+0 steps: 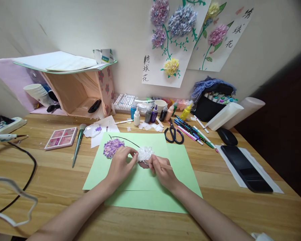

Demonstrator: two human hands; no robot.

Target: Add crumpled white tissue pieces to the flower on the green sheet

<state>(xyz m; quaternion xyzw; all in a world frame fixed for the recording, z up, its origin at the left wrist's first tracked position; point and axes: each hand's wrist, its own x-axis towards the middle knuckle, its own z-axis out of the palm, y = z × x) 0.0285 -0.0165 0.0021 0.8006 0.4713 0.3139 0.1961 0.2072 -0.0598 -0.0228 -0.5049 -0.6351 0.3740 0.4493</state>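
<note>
Pale green paper (125,182) lies on the table. On it sits a purple paper flower (112,147), with a drawn dark stem curving to a white ruffled paper flower (145,153). A dark brownish patch (143,165) shows just below the white flower. My left hand (121,164) rests on the paper, thumb and forefinger pinched together at the white flower's left edge; what they pinch is too small to make out. In my right hand (163,169) is a flat wooden stick (166,166), its tip at the flower's lower right edge.
Black scissors (174,132), paint bottles (154,113) and pens (193,132) stand or lie behind the paper. A makeup brush (78,145) and pink palette (61,138) lie left; a black phone (246,169) and mouse (227,136) lie right. Flower pictures (175,53) hang on the wall.
</note>
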